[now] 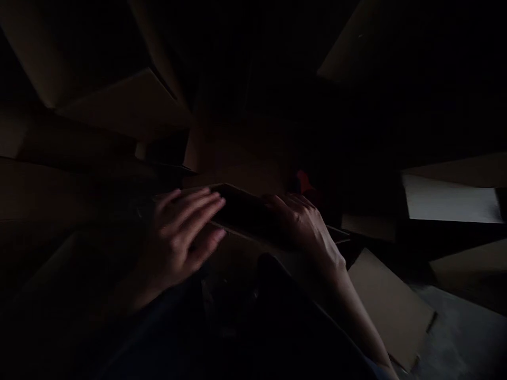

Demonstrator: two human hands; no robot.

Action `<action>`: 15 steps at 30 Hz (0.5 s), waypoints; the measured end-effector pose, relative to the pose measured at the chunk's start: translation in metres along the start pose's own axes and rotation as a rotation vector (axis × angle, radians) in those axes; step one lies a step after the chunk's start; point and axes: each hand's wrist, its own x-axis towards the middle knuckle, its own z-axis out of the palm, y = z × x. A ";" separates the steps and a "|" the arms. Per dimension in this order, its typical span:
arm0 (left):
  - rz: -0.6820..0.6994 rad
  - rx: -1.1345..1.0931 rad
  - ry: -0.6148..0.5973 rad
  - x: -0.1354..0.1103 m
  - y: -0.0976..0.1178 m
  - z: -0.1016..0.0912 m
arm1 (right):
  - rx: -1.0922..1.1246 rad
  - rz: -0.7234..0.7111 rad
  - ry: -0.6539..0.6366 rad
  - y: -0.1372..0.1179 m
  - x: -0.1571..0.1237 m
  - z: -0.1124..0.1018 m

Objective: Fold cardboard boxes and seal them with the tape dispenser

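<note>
The scene is very dark. A flat cardboard piece [245, 211], perhaps a folded box, lies in front of me at the middle of the view. My left hand [180, 232] rests against its left end, fingers stretched out and slightly spread, thumb below the edge. My right hand [303, 224] lies on its right part with the fingers curled over the top edge. Whether the right hand grips the cardboard or only presses on it is too dim to tell.
Cardboard boxes and flaps [130, 103] stand all around, at the left, the back and the upper right. A flat cardboard sheet [390, 303] lies on the grey floor [463, 332] at the lower right. A pale sheet [447, 203] shows at the right, something small and red [304, 182] behind the hands.
</note>
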 end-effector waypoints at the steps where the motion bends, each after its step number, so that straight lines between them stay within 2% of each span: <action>1: -0.056 0.018 0.048 0.006 -0.011 -0.009 | -0.001 -0.011 0.008 0.000 -0.001 0.001; 3: -0.176 0.078 0.129 0.014 -0.033 -0.022 | 0.003 -0.036 0.017 0.000 -0.003 0.001; 4: -0.218 0.095 0.109 0.015 -0.043 -0.025 | 0.008 -0.045 0.016 0.000 -0.004 0.000; 6: -0.288 0.055 -0.049 0.012 -0.059 -0.026 | 0.010 -0.061 0.015 -0.001 -0.006 -0.002; 8: -0.363 0.000 -0.271 0.005 -0.069 -0.023 | -0.010 -0.085 0.030 -0.003 -0.007 -0.005; 10: -0.389 -0.028 -0.437 -0.002 -0.076 -0.019 | -0.034 -0.107 0.030 -0.005 -0.006 -0.009; 15: -0.314 -0.094 -0.661 -0.009 -0.088 -0.008 | -0.038 -0.158 -0.009 -0.011 0.002 -0.016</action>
